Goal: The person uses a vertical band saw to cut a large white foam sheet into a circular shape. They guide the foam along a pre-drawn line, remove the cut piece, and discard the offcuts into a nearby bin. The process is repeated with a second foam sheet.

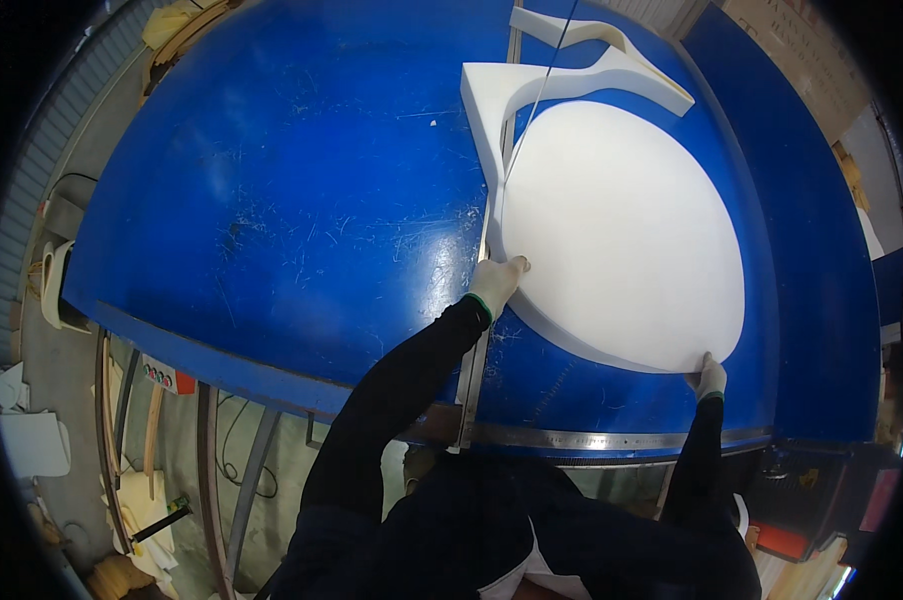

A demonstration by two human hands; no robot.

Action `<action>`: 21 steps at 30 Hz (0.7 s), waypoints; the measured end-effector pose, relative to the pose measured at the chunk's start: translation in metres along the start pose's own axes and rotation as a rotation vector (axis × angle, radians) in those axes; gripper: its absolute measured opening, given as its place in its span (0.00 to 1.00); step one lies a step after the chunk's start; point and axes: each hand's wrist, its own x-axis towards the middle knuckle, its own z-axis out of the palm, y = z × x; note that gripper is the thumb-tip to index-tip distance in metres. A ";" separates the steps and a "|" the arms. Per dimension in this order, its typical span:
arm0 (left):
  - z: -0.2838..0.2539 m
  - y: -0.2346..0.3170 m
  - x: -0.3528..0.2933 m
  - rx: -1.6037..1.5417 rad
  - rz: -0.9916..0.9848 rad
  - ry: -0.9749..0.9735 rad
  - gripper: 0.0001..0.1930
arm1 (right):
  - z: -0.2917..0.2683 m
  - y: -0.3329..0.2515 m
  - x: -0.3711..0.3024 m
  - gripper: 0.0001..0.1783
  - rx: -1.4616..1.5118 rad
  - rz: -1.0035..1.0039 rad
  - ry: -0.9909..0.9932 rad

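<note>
A thick, rounded white foam slab [627, 230] lies flat on the blue table at the right. My left hand [499, 283], in a pale glove with a green cuff, grips its left edge, thumb on top; the fingers beneath are mostly hidden. At the slab's near right edge, my gloved right hand [710, 378] pinches the rim with the thumb over the top. A thin upright cutting blade [537, 105] meets the slab's left side, beyond my left hand. Curved white foam offcuts [487, 100] lie along the slab's far left side and behind it.
The scratched blue tabletop [302, 200] spreads widely to the left. A metal-lined slot [472, 375] runs through it toward the blade. A metal ruler strip [612, 440] borders the near edge. A blue raised fence [802, 220] stands at the right. Red control box [167, 377] hangs below left.
</note>
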 end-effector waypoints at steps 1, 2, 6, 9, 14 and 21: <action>0.000 0.000 0.000 -0.012 -0.004 -0.020 0.25 | -0.001 0.001 -0.001 0.23 -0.010 0.015 0.010; 0.000 0.000 -0.001 -0.024 -0.008 -0.040 0.25 | -0.001 0.003 -0.002 0.23 0.017 0.014 0.006; 0.002 0.000 -0.001 -0.025 -0.025 -0.068 0.25 | -0.009 0.009 -0.003 0.23 0.081 -0.018 0.021; -0.002 -0.005 0.006 0.007 0.009 -0.032 0.24 | -0.001 0.009 -0.009 0.23 0.090 -0.017 0.023; -0.001 -0.014 0.017 -0.011 0.039 -0.015 0.24 | -0.004 0.010 -0.015 0.23 0.067 -0.019 0.023; 0.005 -0.017 0.022 0.028 0.040 0.041 0.25 | -0.010 0.014 -0.011 0.23 0.091 0.028 -0.003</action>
